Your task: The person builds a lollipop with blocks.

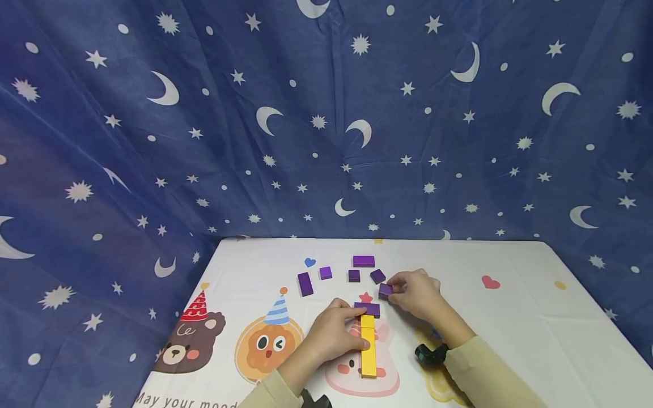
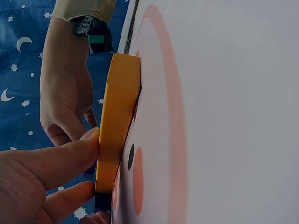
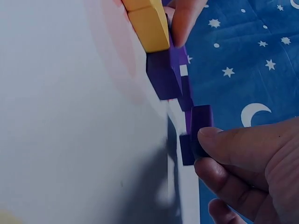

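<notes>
Pinching purple block (image 1: 385, 292): right hand (image 1: 419, 293), one o'clock from yellow bar (image 1: 369, 356). Left hand (image 1: 333, 330): spread, touching bar. Bear print (image 1: 189, 343): head view only.

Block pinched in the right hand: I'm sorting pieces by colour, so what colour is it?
That block is purple, clearest in the head view.

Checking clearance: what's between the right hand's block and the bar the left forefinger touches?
Only a narrow strip of bare tablecloth lies between block and bar, in the head view.
</notes>
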A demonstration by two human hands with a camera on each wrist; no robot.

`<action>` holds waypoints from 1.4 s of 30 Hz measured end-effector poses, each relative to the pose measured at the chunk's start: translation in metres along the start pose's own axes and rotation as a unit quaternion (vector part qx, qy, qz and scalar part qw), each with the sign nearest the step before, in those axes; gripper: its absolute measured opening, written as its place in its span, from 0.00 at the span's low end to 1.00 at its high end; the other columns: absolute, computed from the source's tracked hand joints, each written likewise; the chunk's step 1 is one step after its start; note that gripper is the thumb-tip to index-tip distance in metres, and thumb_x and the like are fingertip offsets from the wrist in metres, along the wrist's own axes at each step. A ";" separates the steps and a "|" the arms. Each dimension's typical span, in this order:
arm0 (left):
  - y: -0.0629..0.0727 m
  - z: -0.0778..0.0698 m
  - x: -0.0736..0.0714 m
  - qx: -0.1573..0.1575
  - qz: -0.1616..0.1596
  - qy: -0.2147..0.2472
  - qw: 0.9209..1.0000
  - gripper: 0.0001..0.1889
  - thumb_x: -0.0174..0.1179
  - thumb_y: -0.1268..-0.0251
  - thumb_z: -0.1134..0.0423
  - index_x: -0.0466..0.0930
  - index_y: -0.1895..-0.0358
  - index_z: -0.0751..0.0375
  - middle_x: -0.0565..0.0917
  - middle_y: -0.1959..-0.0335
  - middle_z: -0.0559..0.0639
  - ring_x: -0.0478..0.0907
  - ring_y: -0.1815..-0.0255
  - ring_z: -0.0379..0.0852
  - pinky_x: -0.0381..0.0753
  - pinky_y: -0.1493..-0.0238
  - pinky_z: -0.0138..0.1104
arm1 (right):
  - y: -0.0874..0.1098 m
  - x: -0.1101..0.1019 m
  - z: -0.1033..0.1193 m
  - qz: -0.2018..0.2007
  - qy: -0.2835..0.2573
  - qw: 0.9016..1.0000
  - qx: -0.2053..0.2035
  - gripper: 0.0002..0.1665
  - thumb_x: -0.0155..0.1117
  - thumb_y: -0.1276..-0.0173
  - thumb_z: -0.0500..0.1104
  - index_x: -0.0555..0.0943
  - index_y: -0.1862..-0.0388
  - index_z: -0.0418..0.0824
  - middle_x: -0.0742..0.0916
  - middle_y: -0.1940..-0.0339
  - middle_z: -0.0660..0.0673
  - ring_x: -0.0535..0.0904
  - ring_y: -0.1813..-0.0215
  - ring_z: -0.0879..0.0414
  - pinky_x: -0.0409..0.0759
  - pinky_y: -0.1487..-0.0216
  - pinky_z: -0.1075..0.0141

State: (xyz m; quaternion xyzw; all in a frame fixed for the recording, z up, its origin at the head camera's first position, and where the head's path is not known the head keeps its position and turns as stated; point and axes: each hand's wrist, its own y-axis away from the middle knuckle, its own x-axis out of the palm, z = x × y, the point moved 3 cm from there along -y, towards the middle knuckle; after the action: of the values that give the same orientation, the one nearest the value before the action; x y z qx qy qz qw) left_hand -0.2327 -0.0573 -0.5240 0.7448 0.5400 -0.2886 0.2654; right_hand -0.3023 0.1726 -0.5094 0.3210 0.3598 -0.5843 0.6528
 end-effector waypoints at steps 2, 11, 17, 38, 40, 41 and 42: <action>0.000 0.000 0.000 0.001 0.000 0.000 1.000 0.39 0.87 0.56 0.48 0.86 0.33 0.36 0.76 0.52 0.40 0.71 0.56 0.41 0.73 0.54 0.34 | 0.000 0.002 0.004 0.001 -0.003 1.000 0.001 0.12 0.82 0.37 0.43 0.92 0.54 0.50 0.86 0.68 0.56 0.76 0.47 0.49 0.60 0.37 0.38; 0.001 0.000 -0.001 0.002 -0.002 -0.004 1.000 0.39 0.87 0.55 0.48 0.87 0.33 0.37 0.75 0.53 0.39 0.71 0.56 0.41 0.73 0.53 0.34 | -0.002 0.011 0.019 0.011 -0.009 1.000 -0.014 0.12 0.82 0.38 0.42 0.92 0.55 0.50 0.85 0.69 0.56 0.75 0.49 0.50 0.61 0.38 0.38; 0.000 0.001 -0.001 0.004 -0.002 -0.008 1.000 0.39 0.87 0.56 0.48 0.86 0.33 0.37 0.75 0.53 0.39 0.71 0.56 0.40 0.73 0.54 0.33 | -0.005 0.018 0.023 0.015 -0.007 1.000 -0.013 0.11 0.82 0.37 0.43 0.92 0.56 0.52 0.85 0.70 0.57 0.75 0.48 0.50 0.61 0.38 0.39; 0.000 0.001 -0.001 0.006 -0.003 -0.009 1.000 0.38 0.87 0.55 0.48 0.87 0.33 0.38 0.75 0.53 0.39 0.72 0.56 0.40 0.73 0.53 0.33 | -0.012 0.032 0.031 0.049 -0.049 0.997 -0.016 0.10 0.82 0.36 0.43 0.91 0.57 0.51 0.86 0.71 0.56 0.78 0.56 0.55 0.61 0.38 0.40; 0.000 0.001 -0.002 0.008 -0.002 -0.008 1.000 0.38 0.86 0.55 0.48 0.87 0.33 0.38 0.75 0.53 0.39 0.72 0.56 0.39 0.73 0.54 0.33 | -0.012 0.033 0.032 0.050 -0.050 0.997 -0.014 0.10 0.82 0.36 0.43 0.91 0.58 0.51 0.86 0.71 0.56 0.79 0.59 0.55 0.62 0.39 0.41; 0.000 0.001 -0.002 0.009 -0.002 -0.007 1.000 0.38 0.86 0.55 0.48 0.87 0.33 0.38 0.76 0.53 0.39 0.72 0.56 0.39 0.73 0.54 0.33 | -0.012 0.033 0.032 0.049 -0.049 0.997 -0.015 0.09 0.82 0.36 0.43 0.91 0.58 0.51 0.86 0.71 0.56 0.79 0.59 0.56 0.62 0.40 0.41; 0.000 0.001 -0.002 0.010 -0.002 -0.008 1.000 0.38 0.86 0.55 0.48 0.87 0.33 0.38 0.76 0.53 0.39 0.72 0.57 0.39 0.73 0.54 0.33 | -0.012 0.034 0.033 0.049 -0.049 0.998 -0.014 0.09 0.82 0.36 0.43 0.91 0.58 0.51 0.86 0.71 0.56 0.79 0.59 0.56 0.62 0.40 0.42</action>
State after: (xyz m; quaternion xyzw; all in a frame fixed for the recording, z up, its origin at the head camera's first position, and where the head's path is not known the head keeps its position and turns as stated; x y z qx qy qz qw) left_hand -0.2335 -0.0594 -0.5238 0.7441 0.5366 -0.3002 0.2613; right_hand -0.3094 0.1257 -0.5209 0.3005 0.3194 -0.5613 0.7019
